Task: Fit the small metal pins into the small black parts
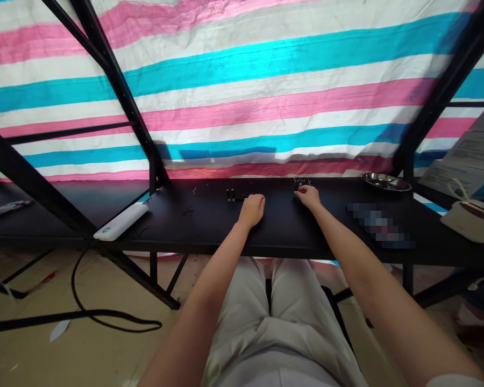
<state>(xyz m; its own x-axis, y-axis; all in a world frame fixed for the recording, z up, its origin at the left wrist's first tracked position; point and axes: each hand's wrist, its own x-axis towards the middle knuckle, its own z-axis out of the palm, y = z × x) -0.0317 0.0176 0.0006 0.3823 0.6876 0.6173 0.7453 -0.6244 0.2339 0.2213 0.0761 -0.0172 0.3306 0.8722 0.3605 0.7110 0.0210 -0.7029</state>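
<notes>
My left hand (253,210) rests on the black tabletop (210,228) with its fingers curled in. A thin dark piece (241,199) shows at its left side; whether the hand grips it is hidden. Just left of that stand two small black pieces with pale ends (230,195), side by side. Farther right, my right hand (307,196) is closed in a pinch near the table's back edge. What lies between its fingertips is too small to make out. Several small shiny bits (302,181) lie just behind those fingers.
A white power strip (123,220) lies at the left by the black frame post. Dark scraps (189,210) sit nearby. To the right are a shiny metal dish (387,183), a blurred-out flat object (379,226), a cream-coloured item (470,221) and boxes (468,156). A striped sheet (266,97) hangs behind.
</notes>
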